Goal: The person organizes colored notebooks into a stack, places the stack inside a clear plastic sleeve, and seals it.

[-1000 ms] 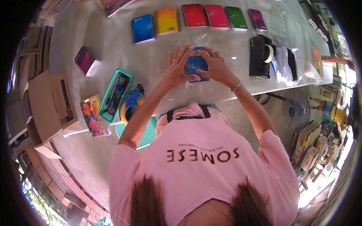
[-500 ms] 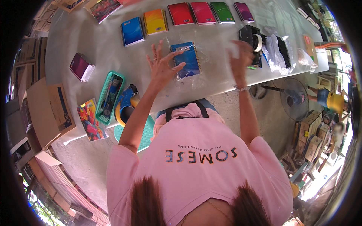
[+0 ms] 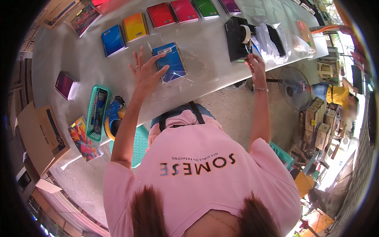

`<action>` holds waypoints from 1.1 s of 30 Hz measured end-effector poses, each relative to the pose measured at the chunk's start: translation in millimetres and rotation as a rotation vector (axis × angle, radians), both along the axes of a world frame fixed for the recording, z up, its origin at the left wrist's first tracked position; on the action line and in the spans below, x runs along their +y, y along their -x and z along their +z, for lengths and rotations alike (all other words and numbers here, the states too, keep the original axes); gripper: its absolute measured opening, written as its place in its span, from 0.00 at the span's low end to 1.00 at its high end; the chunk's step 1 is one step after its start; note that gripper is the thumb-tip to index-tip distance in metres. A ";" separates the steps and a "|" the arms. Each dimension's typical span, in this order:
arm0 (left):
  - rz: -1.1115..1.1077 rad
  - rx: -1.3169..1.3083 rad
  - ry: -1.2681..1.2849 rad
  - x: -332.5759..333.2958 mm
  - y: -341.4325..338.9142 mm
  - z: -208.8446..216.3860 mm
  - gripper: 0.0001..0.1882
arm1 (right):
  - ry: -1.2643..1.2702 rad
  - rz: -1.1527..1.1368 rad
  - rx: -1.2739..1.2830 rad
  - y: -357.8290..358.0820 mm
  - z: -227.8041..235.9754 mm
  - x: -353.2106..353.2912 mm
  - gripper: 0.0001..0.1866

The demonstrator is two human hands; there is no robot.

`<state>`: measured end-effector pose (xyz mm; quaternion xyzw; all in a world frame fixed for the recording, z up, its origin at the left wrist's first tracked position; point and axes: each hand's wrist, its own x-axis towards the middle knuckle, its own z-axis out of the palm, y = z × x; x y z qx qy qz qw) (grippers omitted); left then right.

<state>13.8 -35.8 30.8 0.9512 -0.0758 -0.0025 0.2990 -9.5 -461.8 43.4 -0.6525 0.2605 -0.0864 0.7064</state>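
Note:
A blue spiral notebook [image 3: 172, 65] lies on the table inside a loose clear plastic wrap [image 3: 189, 59]. My left hand [image 3: 145, 73] rests at its left side, fingers spread, with the thumb and index finger reaching over the cover. To the right stands a black tape dispenser [image 3: 235, 39] carrying a roll of tape [image 3: 245, 34]. At the dispenser's near end my right hand [image 3: 256, 67] is closed in a pinch on the end of the tape; the strip itself is hard to see.
Beyond lies a row of spiral notebooks: blue [image 3: 113, 40], yellow [image 3: 135, 27], red [image 3: 160, 15], pink, green and purple. A maroon notebook stack [image 3: 66, 85], a green basket [image 3: 98, 114] of tools and a blue tape gun [image 3: 114, 112] sit at left. Clear plastic sleeves [image 3: 268, 43] lie beyond the dispenser.
My right hand has come down to the dispenser's near end and closed there. My left hand keeps its place on the notebook. The whole view has shifted, moving the table leftward in the picture.

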 end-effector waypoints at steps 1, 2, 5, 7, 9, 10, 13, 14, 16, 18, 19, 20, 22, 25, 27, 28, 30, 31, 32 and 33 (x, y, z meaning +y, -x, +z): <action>0.004 -0.001 -0.002 0.0 0.2 -1.7 0.25 | -0.078 -0.041 -0.060 9.0 3.2 11.4 0.14; 0.006 -0.003 -0.003 0.2 0.3 -3.2 0.25 | -0.122 -0.078 -0.088 20.1 6.0 17.9 0.14; 0.003 -0.004 0.003 -1.5 0.0 -4.7 0.26 | -0.193 -0.061 -0.043 47.1 -5.6 14.5 0.15; -0.004 -0.004 0.008 -2.3 0.0 -4.6 0.27 | -0.045 -0.065 0.048 48.8 -18.8 4.6 0.11; 0.008 -0.010 0.003 1.9 -1.2 -2.9 0.28 | 0.272 -0.053 0.194 39.5 -22.8 3.1 0.09; -0.002 -0.005 -0.008 1.9 0.2 -3.9 0.28 | 0.362 -0.025 0.290 45.8 -24.2 4.1 0.08; 0.011 -0.014 -0.025 2.9 -1.7 -4.3 0.28 | 0.434 0.173 0.342 37.2 -11.6 33.7 0.07; 0.003 -0.017 -0.009 1.6 -2.7 -3.7 0.29 | 0.321 0.278 0.230 30.6 -7.9 54.3 0.07; 0.001 -0.010 0.000 3.6 -1.1 -5.0 0.29 | 0.191 0.482 0.136 10.1 14.4 115.5 0.08; -0.001 -0.005 -0.004 4.4 -1.8 -4.0 0.29 | 0.309 0.680 0.087 -20.6 39.3 179.0 0.10; 0.002 0.010 -0.003 5.7 -1.3 -3.7 0.29 | 0.433 0.784 0.022 -34.3 37.6 199.6 0.11; -0.001 0.023 0.002 5.9 -2.1 -2.0 0.29 | 0.492 0.867 -0.032 -46.8 30.5 212.1 0.11; -0.005 0.039 0.002 4.0 -5.0 1.2 0.29 | 0.597 0.995 -0.127 -67.7 19.0 226.1 0.11; 0.001 0.025 -0.035 1.6 -2.9 0.0 0.29 | 0.664 1.131 -0.093 -85.3 11.6 239.1 0.13; -0.005 -0.035 -0.090 -2.8 4.4 -6.2 0.30 | 0.627 1.188 0.134 -92.3 18.7 247.4 0.14; 0.016 -0.045 -0.141 -8.9 12.9 -15.1 0.30 | 0.643 1.227 0.178 -95.3 17.2 249.0 0.17; 0.059 -0.083 -0.243 -23.8 28.7 -32.3 0.31 | 0.690 1.298 0.251 -105.8 21.4 249.9 0.23; 0.075 -0.050 -0.169 -27.9 32.2 -36.7 0.32 | 0.862 1.263 0.207 -105.0 24.3 248.2 0.24; 0.091 -0.017 -0.096 -29.8 33.9 -37.1 0.33 | 1.029 1.220 0.159 -100.8 30.1 247.1 0.25; 0.113 0.018 -0.019 -31.2 36.2 -35.8 0.34 | 1.199 1.177 0.110 -96.5 34.2 244.7 0.26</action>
